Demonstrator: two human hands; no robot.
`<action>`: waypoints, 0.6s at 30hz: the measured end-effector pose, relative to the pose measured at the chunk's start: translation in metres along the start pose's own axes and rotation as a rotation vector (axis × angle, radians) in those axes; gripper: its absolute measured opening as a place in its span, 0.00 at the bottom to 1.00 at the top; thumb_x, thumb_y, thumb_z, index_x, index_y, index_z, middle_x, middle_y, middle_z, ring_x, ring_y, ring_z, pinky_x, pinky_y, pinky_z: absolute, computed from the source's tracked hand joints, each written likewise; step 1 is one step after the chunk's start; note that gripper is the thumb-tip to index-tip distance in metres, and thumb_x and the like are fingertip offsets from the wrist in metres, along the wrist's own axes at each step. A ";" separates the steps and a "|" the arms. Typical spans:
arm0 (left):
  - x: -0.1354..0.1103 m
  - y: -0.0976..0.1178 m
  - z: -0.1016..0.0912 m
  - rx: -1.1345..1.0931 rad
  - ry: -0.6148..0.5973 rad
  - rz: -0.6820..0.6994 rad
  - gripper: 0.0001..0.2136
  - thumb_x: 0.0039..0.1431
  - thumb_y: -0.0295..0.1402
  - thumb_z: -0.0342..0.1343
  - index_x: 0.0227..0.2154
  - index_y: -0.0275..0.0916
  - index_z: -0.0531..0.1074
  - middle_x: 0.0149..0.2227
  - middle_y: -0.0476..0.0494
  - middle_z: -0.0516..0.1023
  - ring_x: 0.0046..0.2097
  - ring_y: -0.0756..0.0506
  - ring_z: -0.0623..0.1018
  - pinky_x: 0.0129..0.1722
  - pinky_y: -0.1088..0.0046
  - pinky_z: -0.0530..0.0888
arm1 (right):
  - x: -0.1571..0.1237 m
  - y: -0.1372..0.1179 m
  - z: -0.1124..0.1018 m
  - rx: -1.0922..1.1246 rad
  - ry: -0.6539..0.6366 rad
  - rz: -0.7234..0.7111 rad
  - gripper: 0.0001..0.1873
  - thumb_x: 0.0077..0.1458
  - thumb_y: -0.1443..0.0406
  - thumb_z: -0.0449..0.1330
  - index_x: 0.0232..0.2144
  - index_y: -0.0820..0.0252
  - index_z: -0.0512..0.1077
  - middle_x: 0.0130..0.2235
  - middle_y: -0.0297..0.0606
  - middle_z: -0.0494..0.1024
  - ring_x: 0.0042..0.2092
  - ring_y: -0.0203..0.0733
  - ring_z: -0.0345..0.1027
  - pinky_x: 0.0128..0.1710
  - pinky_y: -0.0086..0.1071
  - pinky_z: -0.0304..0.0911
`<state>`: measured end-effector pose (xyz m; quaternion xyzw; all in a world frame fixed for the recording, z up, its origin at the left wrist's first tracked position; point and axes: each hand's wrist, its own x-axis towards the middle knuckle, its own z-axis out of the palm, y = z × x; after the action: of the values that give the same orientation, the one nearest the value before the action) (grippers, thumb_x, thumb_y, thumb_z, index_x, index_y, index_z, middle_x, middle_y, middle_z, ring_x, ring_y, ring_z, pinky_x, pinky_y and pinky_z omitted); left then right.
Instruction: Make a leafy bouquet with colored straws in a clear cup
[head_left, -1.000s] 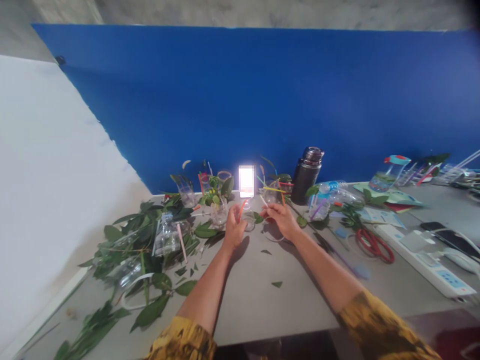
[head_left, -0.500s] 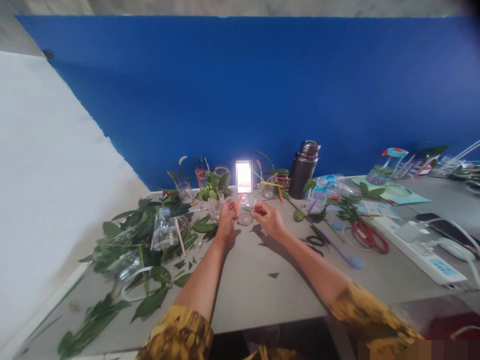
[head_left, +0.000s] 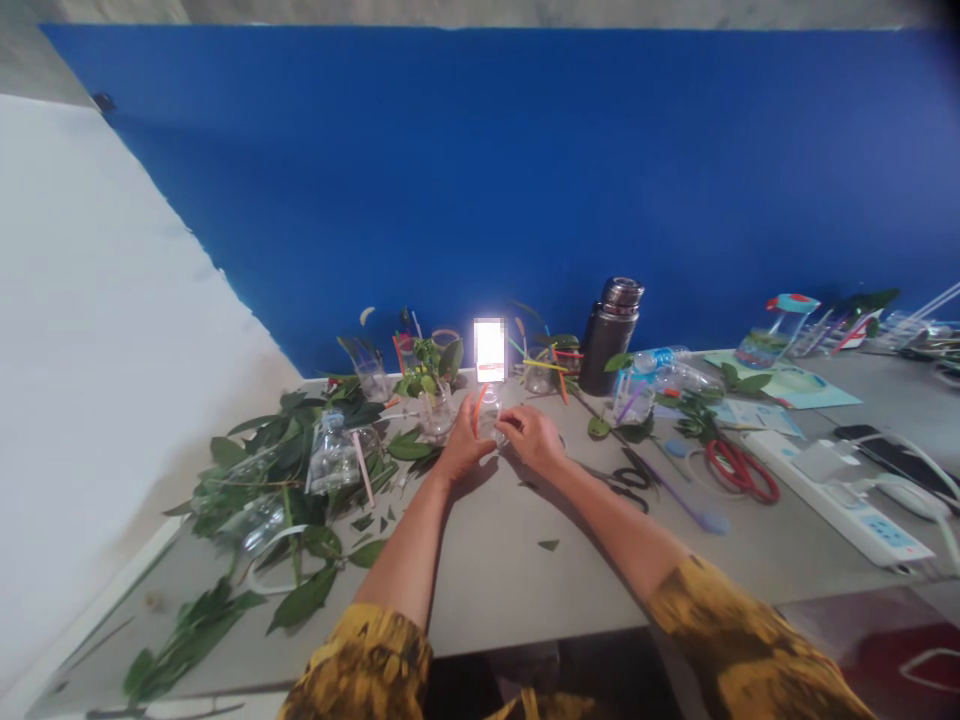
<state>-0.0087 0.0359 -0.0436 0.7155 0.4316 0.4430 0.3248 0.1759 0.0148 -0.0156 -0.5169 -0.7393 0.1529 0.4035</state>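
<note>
My left hand [head_left: 465, 447] curves round a small clear plastic container [head_left: 489, 420], its thumb across the lower front. An orange straw [head_left: 478, 410] stands at the container's left side, by my left fingers. From the right, my right hand [head_left: 531, 436] pinches at the container's edge, thumb and forefinger together; what lies between them is too small to make out. Right behind the container stands a bright screen [head_left: 490, 350], blurred out. A clear cup with leaves [head_left: 435, 412] is just left of my left hand.
Cut leaves and a clear bottle [head_left: 334, 455] cover the left side. At right are a black flask [head_left: 610, 335], a clear cup with a purple straw [head_left: 632, 402], black scissors [head_left: 632, 480], red-handled scissors [head_left: 741, 470] and a white power strip [head_left: 840, 497]. A blue panel [head_left: 480, 170] rises behind.
My left hand has moved in to the right and closed round the clear container. My right hand has shifted slightly left, up to its edge. The view has tilted a little.
</note>
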 end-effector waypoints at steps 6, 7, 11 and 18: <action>0.003 0.000 0.004 -0.063 0.022 0.066 0.50 0.47 0.25 0.65 0.74 0.41 0.52 0.72 0.29 0.60 0.74 0.30 0.61 0.75 0.43 0.56 | -0.001 -0.002 0.005 -0.034 -0.007 -0.011 0.05 0.63 0.62 0.65 0.36 0.50 0.83 0.38 0.38 0.85 0.43 0.49 0.76 0.43 0.36 0.64; 0.004 0.000 0.005 -0.064 0.024 0.076 0.49 0.47 0.26 0.65 0.74 0.41 0.53 0.72 0.30 0.60 0.75 0.30 0.60 0.76 0.43 0.55 | -0.001 -0.002 0.006 -0.035 -0.005 -0.011 0.05 0.64 0.61 0.65 0.36 0.49 0.83 0.38 0.38 0.85 0.43 0.49 0.76 0.43 0.36 0.64; 0.004 0.000 0.006 -0.062 0.033 0.059 0.46 0.49 0.26 0.64 0.73 0.43 0.55 0.70 0.32 0.63 0.73 0.31 0.62 0.74 0.44 0.58 | 0.000 -0.001 0.007 -0.029 -0.003 0.022 0.05 0.63 0.60 0.66 0.35 0.49 0.82 0.37 0.37 0.85 0.41 0.47 0.76 0.42 0.35 0.64; 0.003 0.002 0.008 -0.062 0.058 0.043 0.45 0.50 0.30 0.64 0.72 0.41 0.55 0.68 0.32 0.66 0.68 0.32 0.69 0.70 0.48 0.65 | 0.005 0.006 0.012 0.014 0.080 0.050 0.13 0.55 0.60 0.72 0.42 0.55 0.78 0.43 0.40 0.81 0.45 0.48 0.74 0.46 0.37 0.67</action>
<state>0.0003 0.0372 -0.0440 0.7010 0.4113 0.4835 0.3249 0.1698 0.0239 -0.0250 -0.5379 -0.7084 0.1471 0.4327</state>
